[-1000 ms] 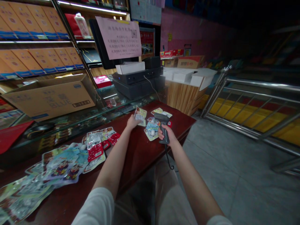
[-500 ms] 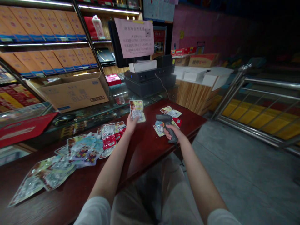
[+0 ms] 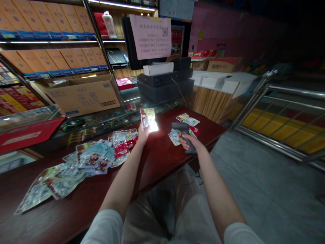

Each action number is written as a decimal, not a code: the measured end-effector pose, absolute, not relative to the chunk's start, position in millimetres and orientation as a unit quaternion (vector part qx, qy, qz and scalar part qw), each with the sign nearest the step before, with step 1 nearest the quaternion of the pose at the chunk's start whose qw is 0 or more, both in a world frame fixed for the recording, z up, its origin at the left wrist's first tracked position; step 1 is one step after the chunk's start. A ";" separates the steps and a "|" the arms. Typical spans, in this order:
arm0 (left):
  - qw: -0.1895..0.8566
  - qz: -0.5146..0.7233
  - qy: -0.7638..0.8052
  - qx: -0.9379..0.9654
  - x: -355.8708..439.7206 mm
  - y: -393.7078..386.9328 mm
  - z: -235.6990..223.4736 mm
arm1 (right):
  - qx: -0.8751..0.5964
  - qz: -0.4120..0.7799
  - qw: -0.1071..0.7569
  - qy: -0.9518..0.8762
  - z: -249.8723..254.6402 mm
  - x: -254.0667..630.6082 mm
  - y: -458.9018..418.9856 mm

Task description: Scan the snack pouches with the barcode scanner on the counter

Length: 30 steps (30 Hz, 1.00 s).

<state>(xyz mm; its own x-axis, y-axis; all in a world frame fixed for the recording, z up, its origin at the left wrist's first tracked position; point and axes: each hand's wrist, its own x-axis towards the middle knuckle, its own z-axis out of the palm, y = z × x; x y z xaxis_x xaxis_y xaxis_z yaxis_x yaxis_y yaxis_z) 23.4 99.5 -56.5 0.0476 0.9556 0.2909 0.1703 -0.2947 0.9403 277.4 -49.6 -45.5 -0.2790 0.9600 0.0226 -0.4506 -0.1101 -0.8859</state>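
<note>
My left hand [image 3: 143, 133] grips a small snack packet [image 3: 147, 117] by its lower edge, holding it upright above the dark red table [image 3: 154, 159]. A bright patch of light falls on the packet's lower right. My right hand [image 3: 191, 142] is wrapped round the handle of a black barcode scanner [image 3: 180, 126], whose head points left toward the packet. Under and behind the scanner lie several loose packets [image 3: 191, 121]. To the left of my left arm spreads a pile of packets [image 3: 93, 157], some silver, some pale blue, some red.
Behind the table stand a glass display counter [image 3: 101, 118], an open cardboard box [image 3: 83, 96] and a black cash drawer [image 3: 165, 88]. A monitor with a pink paper sign [image 3: 152, 37] rises above the drawer. A metal railing [image 3: 279, 128] is at the right.
A bright light now shines on the packet in my left hand, where before it was unlit. The whole view has shifted slightly; both hands keep their holds.
</note>
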 end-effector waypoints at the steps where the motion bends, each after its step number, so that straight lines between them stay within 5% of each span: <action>1: 0.384 0.526 0.450 0.611 23.1 99.2 -56.4 | -0.303 0.681 0.517 -0.420 -45.9 277.8 -49.3; 13: 0.317 0.420 0.530 0.665 11.5 85.2 -25.5 | -0.315 0.676 0.529 -0.404 -46.3 277.4 -49.3; 17: 0.147 0.234 0.665 0.694 -4.4 70.8 -8.3 | -0.316 0.676 0.534 -0.398 -46.0 276.9 -50.1; 21: -0.038 0.224 0.669 0.707 -3.5 55.4 2.8 | -0.319 0.674 0.535 -0.397 -46.1 276.8 -50.1; 25: -0.002 0.178 0.547 0.818 10.1 54.3 -4.3 | -0.314 0.668 0.543 -0.401 -46.5 275.9 -50.4; 30: 0.022 0.075 0.608 0.790 13.6 55.6 -19.7 | -0.309 0.652 0.581 -0.377 -49.0 276.7 -49.4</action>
